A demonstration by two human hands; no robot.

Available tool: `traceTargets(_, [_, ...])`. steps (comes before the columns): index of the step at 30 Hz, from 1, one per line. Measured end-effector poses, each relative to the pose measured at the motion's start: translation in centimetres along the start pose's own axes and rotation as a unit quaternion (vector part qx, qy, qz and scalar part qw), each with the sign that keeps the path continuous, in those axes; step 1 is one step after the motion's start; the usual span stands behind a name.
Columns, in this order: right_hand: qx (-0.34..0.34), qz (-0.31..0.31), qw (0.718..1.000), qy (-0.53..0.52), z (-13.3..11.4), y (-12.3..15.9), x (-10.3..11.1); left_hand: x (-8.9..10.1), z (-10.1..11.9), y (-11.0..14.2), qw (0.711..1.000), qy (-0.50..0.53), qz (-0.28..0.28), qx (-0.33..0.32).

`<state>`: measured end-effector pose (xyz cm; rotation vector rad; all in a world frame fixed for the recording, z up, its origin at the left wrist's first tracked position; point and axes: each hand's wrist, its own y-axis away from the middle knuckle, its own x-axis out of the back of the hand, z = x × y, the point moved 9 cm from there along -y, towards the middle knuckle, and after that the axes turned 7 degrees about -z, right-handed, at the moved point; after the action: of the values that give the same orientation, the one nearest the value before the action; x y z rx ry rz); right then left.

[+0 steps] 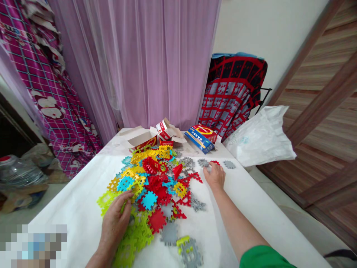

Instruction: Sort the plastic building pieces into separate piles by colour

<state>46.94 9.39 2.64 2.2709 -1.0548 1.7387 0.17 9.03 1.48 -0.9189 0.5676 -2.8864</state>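
- Left hand (pixel 118 212): at the near-left side of the pile, fingers curled over lime pieces (pixel 138 229), thumb and forefinger apart.
- Right hand (pixel 215 175): fingertips down at a red piece (pixel 214 162) right of the pile, mostly hidden by the hand. Can't tell if it's gripped or just touched.
- 2 grey pieces flank that hand: left grey piece (pixel 203 162) just beside the fingers, right grey piece (pixel 229 164) flat and a bit apart, near the worktop edge.
- Main heap: toothed plastic pieces, mid-worktop (pixel 240 201), overlapping. Yellow mostly at the far end, red mid, lime near-left, grey along the right side.
- Near part of the heap: blue square (pixel 149 200), red square (pixel 157 220), grey square (pixel 169 233) running toward the wearer.
- Closest to the wearer: grey windowed piece (pixel 192 254), lime bit showing at its upper left.
- Far end of worktop: 1 open red carton (pixel 143 145), flaps out; 1 white-and-red box (pixel 164 130) tilted beside it; 1 blue-and-red box (pixel 200 138) lying to their right.
- White plastic bag (pixel 259 137) at the far-right edge, partly overhanging.
- Behind: lilac curtain (pixel 161 63).
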Motion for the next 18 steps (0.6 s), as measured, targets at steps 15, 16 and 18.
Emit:
traceTargets(15, [-0.074, -0.007, 0.991, -0.108, 3.3, 5.8, 1.4, 3.8, 0.4, 1.0, 0.995, 0.003, 0.094, 0.021])
traceTargets(16, [-0.075, -0.010, 0.991, -0.112, 3.4, 6.2, 1.5, 4.4, 0.4, 1.2, 0.995, -0.004, 0.100, 0.019])
traceTargets(18, [-0.072, -0.011, 0.990, -0.116, 3.5, 6.8, 1.6, 5.5, 0.1, 1.4, 0.993, -0.020, 0.111, 0.020])
